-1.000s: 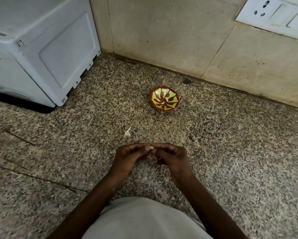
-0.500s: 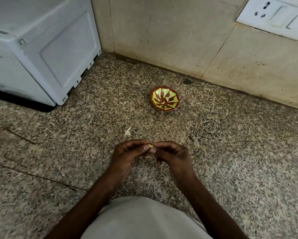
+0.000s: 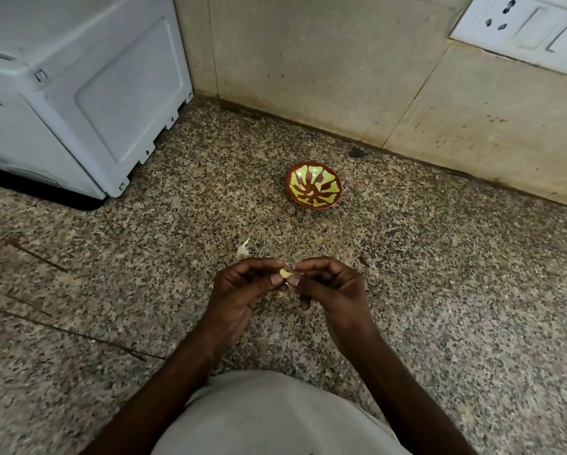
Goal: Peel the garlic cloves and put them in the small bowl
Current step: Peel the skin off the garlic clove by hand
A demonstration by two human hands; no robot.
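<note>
home kitchen, speckled granite counter [image 3: 439,290], white appliance [image 3: 78,103], tiled wall (stained) [image 3: 308,60], switch socket [image 3: 525,27]

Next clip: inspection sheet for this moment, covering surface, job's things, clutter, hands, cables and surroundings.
Surface: speckled stone counter, thin dark streaks toward its left part.
Job's things: garlic clove pinched between both hands; small bowl, brown with a yellow-green pattern, stands beyond the hands, apart from them; whether it holds cloves cannot be told.
Clutter: one pale garlic scrap on the counter just beyond the left hand.
Hands: left hand and right hand both hold the clove with curled fingers.
Cables: nothing seen.
Surroundings: white appliance at far left; tiled wall behind; socket plate at upper right.
</note>
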